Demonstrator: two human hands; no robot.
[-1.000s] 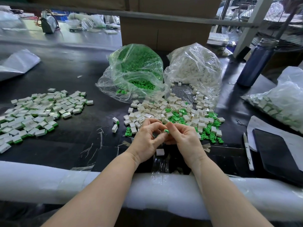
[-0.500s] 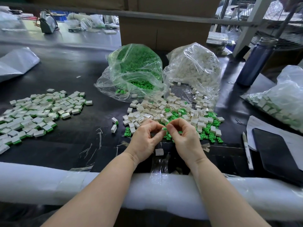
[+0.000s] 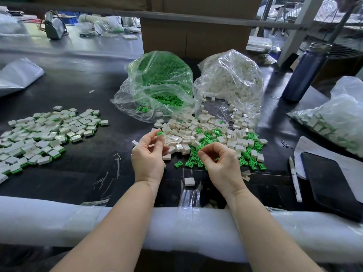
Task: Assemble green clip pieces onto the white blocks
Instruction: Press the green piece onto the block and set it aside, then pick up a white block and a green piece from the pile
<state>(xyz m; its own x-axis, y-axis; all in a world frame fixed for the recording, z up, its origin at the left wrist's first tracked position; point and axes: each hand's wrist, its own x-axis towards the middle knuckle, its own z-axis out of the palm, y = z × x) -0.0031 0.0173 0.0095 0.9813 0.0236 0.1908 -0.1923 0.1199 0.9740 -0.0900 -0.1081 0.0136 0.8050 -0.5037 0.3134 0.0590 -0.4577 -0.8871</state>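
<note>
Green clip (image 3: 159, 133) showing at its fingertips, the left hand (image 3: 147, 154) pinches what looks like a just-joined piece above the loose white blocks (image 3: 184, 132), while the right hand (image 3: 221, 163) hovers half-curled, seemingly empty, probably about to pick another from the loose green clips (image 3: 193, 161).

Glossy dark table top (image 3: 82, 169), scuffed near the front edge. Padded white foam rim (image 3: 59, 222) under clear tape. Crinkled clear plastic bags (image 3: 227, 75). Smooth plastic white blocks (image 3: 189, 181), green clip pieces (image 3: 193, 163). Shiny black phone (image 3: 330, 179).
</note>
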